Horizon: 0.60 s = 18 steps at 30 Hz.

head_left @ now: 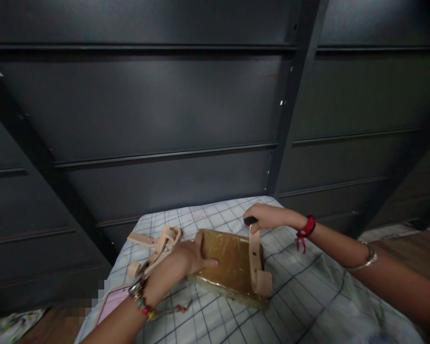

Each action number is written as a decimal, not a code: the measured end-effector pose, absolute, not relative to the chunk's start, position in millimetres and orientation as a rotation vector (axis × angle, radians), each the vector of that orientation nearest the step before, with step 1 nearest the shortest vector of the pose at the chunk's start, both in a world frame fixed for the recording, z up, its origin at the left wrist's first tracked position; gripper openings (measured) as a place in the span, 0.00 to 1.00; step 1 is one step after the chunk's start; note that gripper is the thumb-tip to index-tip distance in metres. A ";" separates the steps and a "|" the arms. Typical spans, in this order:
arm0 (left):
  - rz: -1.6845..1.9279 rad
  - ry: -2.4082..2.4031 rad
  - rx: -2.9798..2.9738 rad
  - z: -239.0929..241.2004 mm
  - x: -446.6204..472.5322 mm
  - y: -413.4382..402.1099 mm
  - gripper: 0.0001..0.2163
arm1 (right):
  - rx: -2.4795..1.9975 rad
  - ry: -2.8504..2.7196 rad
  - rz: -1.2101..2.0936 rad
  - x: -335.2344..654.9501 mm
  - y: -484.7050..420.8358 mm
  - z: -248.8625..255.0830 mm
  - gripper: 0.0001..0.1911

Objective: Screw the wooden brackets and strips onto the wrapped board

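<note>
A brown flat block (pixel 229 265), wrapped in shiny film, lies on a checked white cloth (pixel 301 296). My left hand (pixel 186 260) rests on the block's left edge with fingers stretched flat over it. My right hand (pixel 267 217) is closed round a dark tool handle (pixel 250 220) at the block's far edge. A tan leather strap with holes (pixel 256 260) runs from under that hand down across the block, its end curled at the near corner. More tan leather straps (pixel 157 246) lie in a loose pile just left of my left hand.
The cloth covers a padded surface that ends at a dark panelled wall (pixel 172 119) with slanted posts. A pink flat object (pixel 112 301) lies at the cloth's left edge near my wrist. Wooden floor (pixel 412 253) shows at the right, and printed paper (pixel 10 325) at the lower left.
</note>
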State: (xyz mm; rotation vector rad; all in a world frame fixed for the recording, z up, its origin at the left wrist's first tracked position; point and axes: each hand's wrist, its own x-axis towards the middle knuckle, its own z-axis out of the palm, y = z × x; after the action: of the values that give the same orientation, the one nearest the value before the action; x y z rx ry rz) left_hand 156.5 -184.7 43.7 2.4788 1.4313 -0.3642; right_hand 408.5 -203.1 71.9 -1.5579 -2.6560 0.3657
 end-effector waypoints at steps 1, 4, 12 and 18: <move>-0.394 1.424 2.436 46.9 155.3 -191.1 0.42 | -1.542 -2.653 0.383 408.5 -196.4 72.4 0.04; -0.434 1.464 2.403 54.4 151.1 -204.8 0.39 | -1.495 -2.646 0.421 402.9 -179.5 75.6 0.07; -0.415 1.360 2.623 56.6 149.9 -206.9 0.45 | -1.426 -2.655 0.424 383.6 -160.6 86.5 0.05; -0.285 1.389 2.553 52.8 148.2 -205.6 0.44 | -1.463 -2.631 0.427 380.1 -156.1 80.4 0.09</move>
State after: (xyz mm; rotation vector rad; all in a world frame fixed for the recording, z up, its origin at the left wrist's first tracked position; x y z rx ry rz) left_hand 148.2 -205.6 52.8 2.5528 1.3887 -0.2855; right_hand 380.1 -156.1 80.4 -1.4633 -2.6310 0.4267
